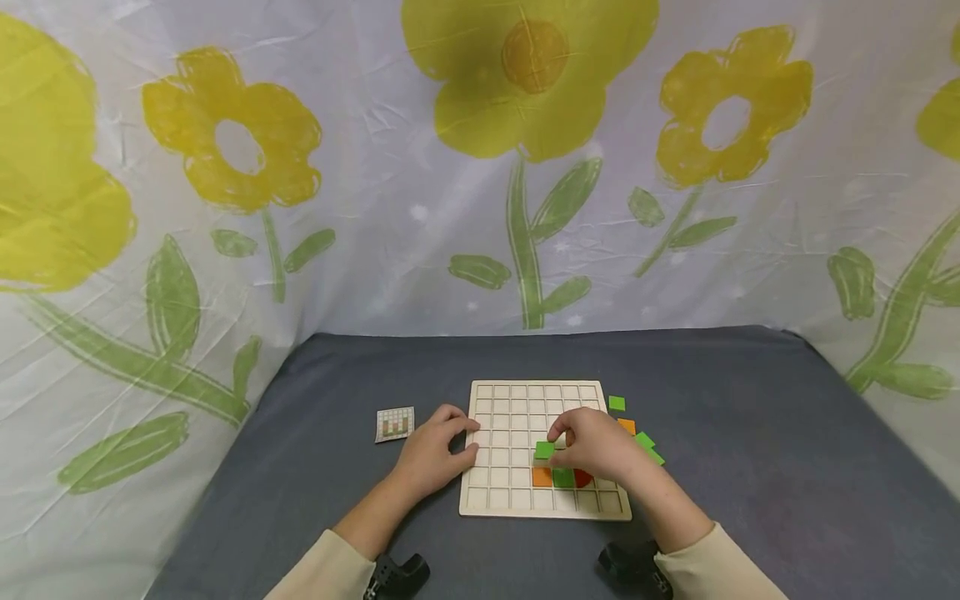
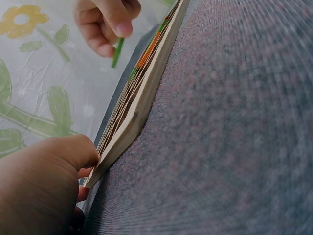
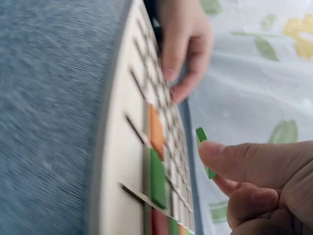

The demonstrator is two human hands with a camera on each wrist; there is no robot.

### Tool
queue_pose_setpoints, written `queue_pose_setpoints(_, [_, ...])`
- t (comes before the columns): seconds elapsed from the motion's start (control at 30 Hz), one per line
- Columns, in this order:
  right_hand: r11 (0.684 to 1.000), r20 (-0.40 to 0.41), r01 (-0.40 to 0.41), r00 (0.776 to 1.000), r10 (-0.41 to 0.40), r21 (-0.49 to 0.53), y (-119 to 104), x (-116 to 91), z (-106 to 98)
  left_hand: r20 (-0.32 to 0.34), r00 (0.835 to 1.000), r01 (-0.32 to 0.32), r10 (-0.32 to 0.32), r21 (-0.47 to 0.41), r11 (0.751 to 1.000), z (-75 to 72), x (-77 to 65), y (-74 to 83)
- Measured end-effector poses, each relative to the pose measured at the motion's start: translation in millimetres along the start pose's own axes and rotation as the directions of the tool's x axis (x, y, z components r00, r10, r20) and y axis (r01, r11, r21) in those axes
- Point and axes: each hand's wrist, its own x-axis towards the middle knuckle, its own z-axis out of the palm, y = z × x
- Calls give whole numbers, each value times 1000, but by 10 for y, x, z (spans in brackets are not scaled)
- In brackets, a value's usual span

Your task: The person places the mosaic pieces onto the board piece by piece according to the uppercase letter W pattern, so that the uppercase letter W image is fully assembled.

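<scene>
1. Black wrist devices and cream sleeves lie nearest, on the person's side of the wooden grid board.
2. Left hand rests loosely bent fingertips against the board's left edge, probably to steady it.
3. Right hand pinches a green square tile above the board, thumb against fingers at one side, leaving much of its face uncovered.
4. An orange tile, a second green tile and a partly hidden red piece sit side by side in board cells, seemingly kept aligned by the ridges.
5. Loose green tiles and a loose orange tile lie right of the board, presumably for easy reach.
6. A patterned card lies left of the board, likely for viewing.
</scene>
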Motion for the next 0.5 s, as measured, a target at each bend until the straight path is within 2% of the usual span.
queue_pose_setpoints(0.23, [998, -6, -59, 998, 59, -29, 17, 54, 128, 4, 1000, -4, 4, -7, 1000, -3, 2, -12])
queue_pose_setpoints(0.5, [998, -2, -51, 999, 51, -32, 18, 58, 150, 3, 1000, -3, 3, -8, 1000, -7, -2, -1])
